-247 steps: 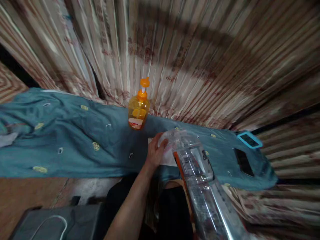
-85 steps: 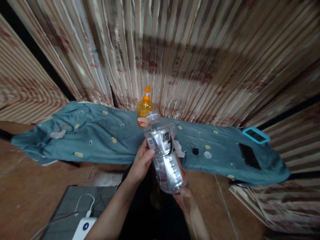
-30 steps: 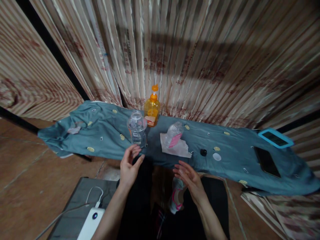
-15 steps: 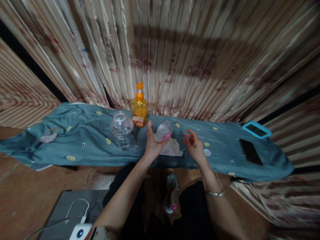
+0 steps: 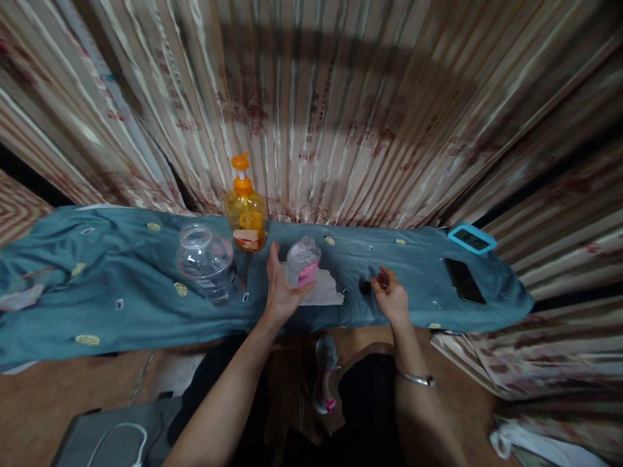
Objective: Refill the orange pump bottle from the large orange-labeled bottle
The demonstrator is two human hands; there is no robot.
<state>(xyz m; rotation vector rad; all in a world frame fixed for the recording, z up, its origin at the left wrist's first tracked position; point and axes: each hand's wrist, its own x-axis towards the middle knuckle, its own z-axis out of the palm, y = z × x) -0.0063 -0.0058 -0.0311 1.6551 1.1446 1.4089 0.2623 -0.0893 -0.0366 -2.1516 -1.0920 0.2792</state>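
Observation:
My left hand is closed around a small clear bottle with a pink label, which stands uncapped on a torn white paper. My right hand rests on the teal cloth with its fingers curled together, just right of a small black cap. What those fingers hold, if anything, is hidden. A large clear plastic bottle with an open mouth stands left of my left hand. Behind it is an orange pump bottle.
A dark phone and a teal-framed device lie at the cloth's right end. A striped curtain hangs close behind. Below are my legs, a grey and pink shoe, and a grey case with a white cable.
My left hand set down the large clear bottle and closed on the small pink-label bottle. My right hand moved forward and down beside the black cap, covering the white cap's spot.

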